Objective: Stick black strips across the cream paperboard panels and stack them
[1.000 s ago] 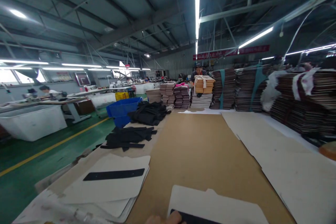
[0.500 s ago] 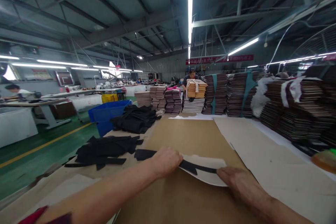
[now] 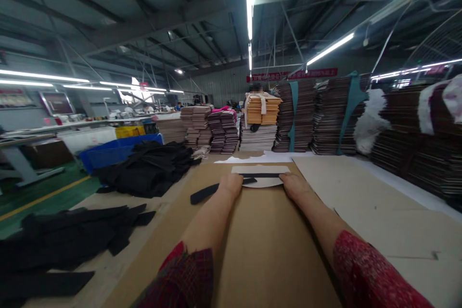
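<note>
At the far part of the brown board (image 3: 263, 250), my left hand (image 3: 231, 184) is closed on the left end of a white panel (image 3: 260, 169) and the black fabric strip (image 3: 265, 175) across it. My right hand (image 3: 294, 186) pinches the panel's right end together with the strip. The strip runs straight between both hands, and the panel's lower edge curves. A wider black tail (image 3: 204, 194) sticks out left of my left hand, over the board. My fingertips are partly hidden behind the hands.
Loose black fabric pieces (image 3: 72, 231) lie at the left, with a larger black heap (image 3: 147, 166) beyond, beside a blue bin (image 3: 104, 151). Tall stacks of dark panels (image 3: 332, 120) line the back. A large pale sheet (image 3: 390, 202) covers the right side. Someone is behind the yellow stack (image 3: 265, 108).
Both hands have carried the white panel and black strip forward, farther from me. The panel, tilted before, now runs level across the board. The view has shifted right.
</note>
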{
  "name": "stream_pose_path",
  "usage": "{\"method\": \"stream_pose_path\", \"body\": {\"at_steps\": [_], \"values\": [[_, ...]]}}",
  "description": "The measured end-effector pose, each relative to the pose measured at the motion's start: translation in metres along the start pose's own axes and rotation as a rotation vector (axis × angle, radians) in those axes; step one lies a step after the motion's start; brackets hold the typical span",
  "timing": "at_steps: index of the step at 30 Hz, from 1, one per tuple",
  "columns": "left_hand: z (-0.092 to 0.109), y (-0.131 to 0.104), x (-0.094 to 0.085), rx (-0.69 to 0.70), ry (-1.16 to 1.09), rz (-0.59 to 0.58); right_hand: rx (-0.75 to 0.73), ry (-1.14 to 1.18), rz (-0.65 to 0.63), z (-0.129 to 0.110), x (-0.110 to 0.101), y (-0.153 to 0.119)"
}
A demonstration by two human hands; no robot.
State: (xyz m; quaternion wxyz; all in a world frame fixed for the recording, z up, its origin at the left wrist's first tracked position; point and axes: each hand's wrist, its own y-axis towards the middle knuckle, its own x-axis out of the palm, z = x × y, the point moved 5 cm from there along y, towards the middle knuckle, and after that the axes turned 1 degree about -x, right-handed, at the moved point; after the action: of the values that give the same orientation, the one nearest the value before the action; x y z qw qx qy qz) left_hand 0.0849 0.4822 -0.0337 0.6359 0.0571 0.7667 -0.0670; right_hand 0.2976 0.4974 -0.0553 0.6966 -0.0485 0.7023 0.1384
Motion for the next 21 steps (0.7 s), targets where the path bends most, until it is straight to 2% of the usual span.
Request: {"method": "stream_pose_path", "body": {"at_steps": [3, 7, 14, 21], "values": [[-0.001, 0.021, 0.003, -0.007, 0.029, -0.013, 0.036, 0.005, 0.004, 0.011, 0.01, 0.02], [-0.002, 0.034, 0.003, 0.012, 0.062, -0.017, 0.064, 0.004, 0.017, 0.02, 0.015, 0.029], [0.001, 0.036, 0.003, 0.012, 0.11, -0.015, 0.178, -0.027, 0.058, 0.02, 0.012, 0.028], [0.002, 0.037, 0.005, 0.016, 0.13, -0.01, 0.25, -0.109, 0.19, 0.005, -0.002, 0.016]]}}
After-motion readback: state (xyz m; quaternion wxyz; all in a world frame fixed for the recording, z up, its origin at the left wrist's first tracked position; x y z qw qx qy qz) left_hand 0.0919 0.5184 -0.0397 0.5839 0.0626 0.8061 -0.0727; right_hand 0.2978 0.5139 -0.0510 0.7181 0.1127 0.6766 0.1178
